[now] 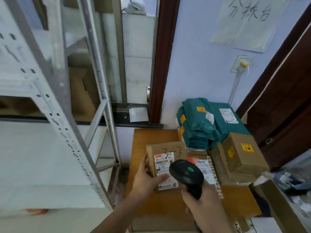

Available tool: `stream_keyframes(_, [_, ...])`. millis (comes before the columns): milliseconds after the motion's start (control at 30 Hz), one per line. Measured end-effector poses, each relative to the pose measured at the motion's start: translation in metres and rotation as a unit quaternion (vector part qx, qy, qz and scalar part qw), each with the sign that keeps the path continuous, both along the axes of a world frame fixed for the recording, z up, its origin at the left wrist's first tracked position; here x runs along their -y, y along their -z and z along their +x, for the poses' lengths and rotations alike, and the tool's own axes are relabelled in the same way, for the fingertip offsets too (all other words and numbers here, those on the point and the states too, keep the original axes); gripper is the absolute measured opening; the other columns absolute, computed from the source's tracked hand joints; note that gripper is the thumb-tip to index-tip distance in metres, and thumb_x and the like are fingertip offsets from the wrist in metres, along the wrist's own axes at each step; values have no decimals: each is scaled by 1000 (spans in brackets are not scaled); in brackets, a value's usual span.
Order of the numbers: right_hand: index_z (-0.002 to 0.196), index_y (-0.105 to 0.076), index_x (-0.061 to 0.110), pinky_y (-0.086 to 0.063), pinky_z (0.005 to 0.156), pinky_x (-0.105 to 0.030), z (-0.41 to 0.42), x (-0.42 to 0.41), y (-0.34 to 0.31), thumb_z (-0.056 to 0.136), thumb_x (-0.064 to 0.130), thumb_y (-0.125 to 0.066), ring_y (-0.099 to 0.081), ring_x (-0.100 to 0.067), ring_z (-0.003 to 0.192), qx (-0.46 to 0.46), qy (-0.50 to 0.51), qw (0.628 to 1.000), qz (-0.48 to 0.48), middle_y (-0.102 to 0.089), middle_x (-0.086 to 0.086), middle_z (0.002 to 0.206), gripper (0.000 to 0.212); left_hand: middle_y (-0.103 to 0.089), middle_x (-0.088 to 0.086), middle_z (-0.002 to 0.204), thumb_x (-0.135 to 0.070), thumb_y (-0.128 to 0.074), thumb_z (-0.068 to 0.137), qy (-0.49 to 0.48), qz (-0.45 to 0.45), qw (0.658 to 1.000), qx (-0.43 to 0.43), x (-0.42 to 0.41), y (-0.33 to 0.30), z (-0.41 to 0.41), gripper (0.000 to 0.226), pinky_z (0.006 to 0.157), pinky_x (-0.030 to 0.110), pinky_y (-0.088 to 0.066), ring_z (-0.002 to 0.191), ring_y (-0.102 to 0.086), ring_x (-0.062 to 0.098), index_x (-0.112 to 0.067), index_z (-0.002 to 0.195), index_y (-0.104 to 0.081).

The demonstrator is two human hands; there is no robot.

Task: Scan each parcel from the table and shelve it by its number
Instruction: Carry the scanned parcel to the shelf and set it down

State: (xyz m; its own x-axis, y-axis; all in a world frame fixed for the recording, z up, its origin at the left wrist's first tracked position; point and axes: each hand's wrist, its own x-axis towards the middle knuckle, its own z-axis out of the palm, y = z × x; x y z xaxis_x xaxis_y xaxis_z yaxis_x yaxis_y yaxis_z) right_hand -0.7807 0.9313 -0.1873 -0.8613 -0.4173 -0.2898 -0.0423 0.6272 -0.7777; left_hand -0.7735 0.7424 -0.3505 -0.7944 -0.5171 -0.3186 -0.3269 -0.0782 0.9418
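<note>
Cardboard parcel [165, 163], boxy and matte, gripped in left hand [148, 179]; right hand [204, 211] clutching glossy black scanner [186, 174].

A: Box [165, 163] in left hand [146, 178]?
B: Matt brown cardboard, smooth white paper label, black marker scrawl on top.
A: Scanner [186, 174]?
B: Black plastic, slight sheen, green dot on it. Right hand [204, 209] grips its handle.
A: Table [151, 137]?
B: Wood-look top, orange-brown, smooth.
A: Bags [207, 124]?
B: Teal plastic mailers, crinkled, faint gloss, yellow stickers and white paper labels.
A: Right-side carton [242, 153]?
B: Plain cardboard, matt, creased, yellow stickers.
A: Rack [55, 91]?
B: Painted metal, pale grey, perforated uprights, blurred.
A: Wall sign [247, 21]?
B: White paper under a glossy clear plastic sleeve.
A: Frame [164, 52]?
B: Dark brown wood, slight shine.
</note>
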Motion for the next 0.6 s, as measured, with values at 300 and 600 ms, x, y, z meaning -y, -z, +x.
stream_keyframes(300, [94,-60,23,-47,46,-18,46,10,-23,94,20,-65,-60,-7,45,-6,-189,979,-72,-64,2,53,6,-71,-19,115,-21,-95,75,-174,-25,982,-68,9,-47,139,96,71,19,-61,96,-73,-5,-39,147,-35])
stream_keyframes(600, [89,-65,18,-52,56,-28,132,98,-76,91,24,-68,-60,-13,53,-23,-343,934,-102,-65,-11,63,8,-75,-8,120,-38,-103,61,-340,-68,932,-104,68,-108,307,113,89,44,-65,104,-76,14,-39,153,-39])
